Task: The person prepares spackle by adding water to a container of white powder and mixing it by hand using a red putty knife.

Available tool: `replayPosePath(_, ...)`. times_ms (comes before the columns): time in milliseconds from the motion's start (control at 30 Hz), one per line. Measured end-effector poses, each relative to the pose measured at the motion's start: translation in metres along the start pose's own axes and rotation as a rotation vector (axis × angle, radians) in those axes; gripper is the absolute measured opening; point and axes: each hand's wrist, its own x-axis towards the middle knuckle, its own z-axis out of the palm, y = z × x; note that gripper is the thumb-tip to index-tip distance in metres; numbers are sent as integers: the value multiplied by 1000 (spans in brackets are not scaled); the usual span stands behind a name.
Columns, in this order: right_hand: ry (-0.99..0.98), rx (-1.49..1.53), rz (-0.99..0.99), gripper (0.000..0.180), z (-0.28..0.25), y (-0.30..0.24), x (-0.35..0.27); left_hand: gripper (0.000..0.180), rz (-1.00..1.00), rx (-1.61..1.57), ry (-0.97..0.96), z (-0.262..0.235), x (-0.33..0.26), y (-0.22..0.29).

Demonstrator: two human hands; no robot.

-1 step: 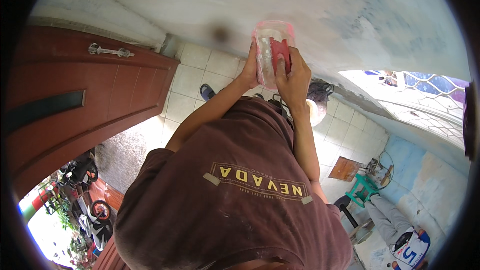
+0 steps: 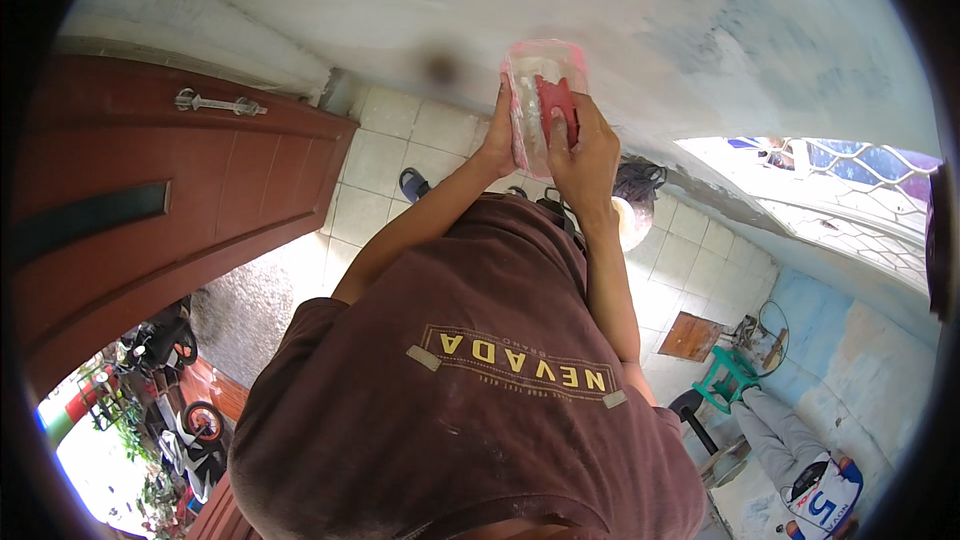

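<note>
A clear, pink-rimmed plastic tub point(image 2: 580, 58) with whitish paste point(image 2: 530, 110) in it is held up in front of my chest, close to the wall. My left hand point(image 2: 497, 135) grips the tub along its left side, with its fingers partly hidden behind it. Between the thumb and fingers of my right hand point(image 2: 588, 155) is a flat red spreader point(image 2: 553, 100), its notched-looking upper edge at the paste inside the tub. The spreader's lower part is hidden by the hand.
A patchy painted wall point(image 2: 400, 0) rises ahead, with a grated window point(image 2: 850, 190) at right. At left is a brown door point(image 2: 200, 160). A white round container point(image 2: 632, 225), a green stool point(image 2: 725, 380) and a person in grey trousers point(image 2: 785, 430) are at right.
The red spreader and my right hand have shifted slightly to the left within the tub. My left hand keeps its hold on the tub.
</note>
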Motion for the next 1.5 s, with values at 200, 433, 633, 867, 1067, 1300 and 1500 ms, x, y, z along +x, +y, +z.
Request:
replayPosePath(200, 14, 1, 8, 21, -23, 21, -16, 84, 78, 56, 26, 14, 11, -44)
replayPosePath(433, 27, -23, -86, 26, -45, 51, -44, 79, 76, 91, 43, 18, 19, -100)
replayPosePath(633, 58, 39, -109, 26, -62, 63, -58, 75, 44, 136, 78, 43, 15, -109)
replayPosePath(867, 232, 105, -145, 18, -76, 76, -61, 78, 50, 72, 34, 38, 19, -114)
replayPosePath(1067, 187, 250, 216, 16, -107, 72, -46, 81, 14, -123, -70, 39, 16, -112)
replayPosePath(1300, -70, 106, 69, 31, -85, 74, -47, 76, 82, -94, -69, 25, 9, -118)
replayPosePath(1500, 10, 199, 92, 35, -90, 59, -35, 69, 172, 82, 66, 31, 9, -119)
